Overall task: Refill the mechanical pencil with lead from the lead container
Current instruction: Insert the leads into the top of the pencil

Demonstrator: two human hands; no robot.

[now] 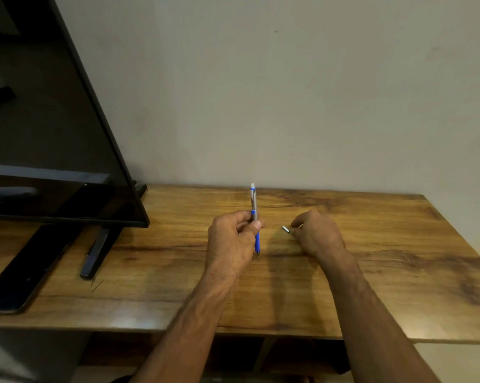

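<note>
Head view, only cam.

Risks first. The mechanical pencil was held near-upright above the wooden desk, white eraser end up, tip down. The small metal cap sat at the fingertips of the right hand, just right of the pencil. The cap is round and small; if let go on a slope or nudged by the wrist it could prob. roll along the desk and off the edge. The eraser appeared seated in the barrel, so the lead tube was likely not open yet; pulling it one-handed could tilt the pencil and spill any lead inside. A few thin dark slivers, possibly loose leads, lay far left of the pencil, near the foot of the monitor stand; brittle, would snap if pinched hard or dragged on the wood grain. No lead container could be made out in this view; can't say where it was.

Grip. Left hand was closed round the pencil at mid-barrel, thumb and forefinger clamping at the blue clip, blue grip section and tip protruding below the hand. Right hand was curled low over the desk, fingers pinched toward the cap; contact likely, but whether it was truly gripped or only touched could not be told. A dark phone lay further left of the pencil, beyond the stand.
</note>
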